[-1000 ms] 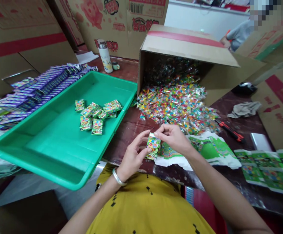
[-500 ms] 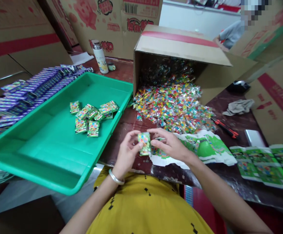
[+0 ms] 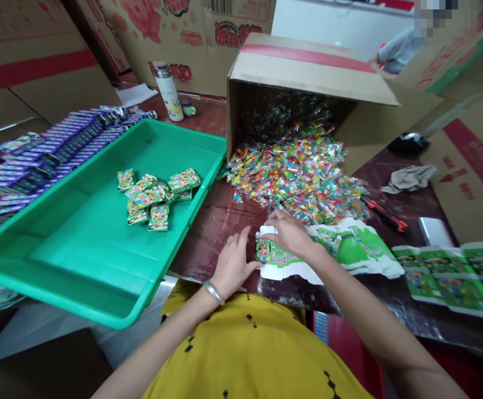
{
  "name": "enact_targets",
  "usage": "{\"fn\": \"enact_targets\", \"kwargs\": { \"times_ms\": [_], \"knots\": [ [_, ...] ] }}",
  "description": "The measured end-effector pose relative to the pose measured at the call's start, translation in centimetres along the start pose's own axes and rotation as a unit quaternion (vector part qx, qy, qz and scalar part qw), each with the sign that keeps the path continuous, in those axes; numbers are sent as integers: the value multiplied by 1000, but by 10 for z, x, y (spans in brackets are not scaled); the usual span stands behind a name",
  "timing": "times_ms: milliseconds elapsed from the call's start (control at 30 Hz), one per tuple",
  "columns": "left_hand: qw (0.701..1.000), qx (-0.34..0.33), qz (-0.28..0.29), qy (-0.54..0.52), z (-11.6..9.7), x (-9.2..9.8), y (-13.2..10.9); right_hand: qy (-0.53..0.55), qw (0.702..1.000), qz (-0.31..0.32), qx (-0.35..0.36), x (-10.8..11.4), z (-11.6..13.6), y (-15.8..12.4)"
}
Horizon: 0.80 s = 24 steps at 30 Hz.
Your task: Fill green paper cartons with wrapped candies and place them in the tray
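My right hand [image 3: 288, 233] is closed in a pinch on the white flap of the top flat green carton of a stack [image 3: 278, 259] at the table's near edge. My left hand [image 3: 232, 261] lies open with fingers spread on the table, touching the stack's left side. Just beyond the stack, a heap of small clear-wrapped colourful candies [image 3: 295, 172] spills from a cardboard box [image 3: 308, 61] tipped on its side. To the left, a green plastic tray [image 3: 79, 260] holds several small filled green boxes [image 3: 158, 194].
Rows of purple boxes [image 3: 50, 149] lie left of the tray. A bottle [image 3: 168, 91] stands at the back. A box cutter [image 3: 385, 213], a grey cloth [image 3: 407, 177] and more flat green cartons [image 3: 449, 271] lie to the right. Another person [image 3: 399, 47] is at the far right.
The small green box that both hands held is no longer in them. Both hands have dropped to the stack of flat cartons, and the right hand has pinched the top one.
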State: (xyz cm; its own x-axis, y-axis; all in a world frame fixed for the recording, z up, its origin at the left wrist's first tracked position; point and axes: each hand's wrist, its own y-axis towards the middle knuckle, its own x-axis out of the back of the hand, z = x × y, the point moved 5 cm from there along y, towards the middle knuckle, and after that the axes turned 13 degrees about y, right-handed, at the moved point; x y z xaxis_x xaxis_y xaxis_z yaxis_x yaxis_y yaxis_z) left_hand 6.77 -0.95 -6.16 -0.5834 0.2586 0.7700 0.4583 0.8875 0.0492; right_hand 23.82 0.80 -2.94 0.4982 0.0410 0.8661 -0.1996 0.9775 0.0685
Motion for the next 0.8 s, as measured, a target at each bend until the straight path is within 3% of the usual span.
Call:
{"fn": "enact_targets", "kwargs": {
  "times_ms": [67,200,367,433,533,633,800],
  "knots": [
    [998,-17,-4,60,0,-4,0,33,999,-14,19,3,5,1],
    [997,-22,-14,70,3,3,3,72,996,-54,20,23,7,0],
    [997,-27,-14,74,2,5,-2,-76,989,-122,-18,47,4,-39],
    [996,-40,-10,82,-1,3,-3,-136,980,-133,-56,38,3,-62],
    [992,-69,-6,102,-5,3,-4,-154,980,-96,-80,1,7,-80],
    [990,-67,-20,125,-3,9,-5,-141,981,-92,-94,-28,15,-74],
    [986,-45,-44,153,14,26,-5,-115,988,-65,-80,-48,31,-49]
  ]
}}
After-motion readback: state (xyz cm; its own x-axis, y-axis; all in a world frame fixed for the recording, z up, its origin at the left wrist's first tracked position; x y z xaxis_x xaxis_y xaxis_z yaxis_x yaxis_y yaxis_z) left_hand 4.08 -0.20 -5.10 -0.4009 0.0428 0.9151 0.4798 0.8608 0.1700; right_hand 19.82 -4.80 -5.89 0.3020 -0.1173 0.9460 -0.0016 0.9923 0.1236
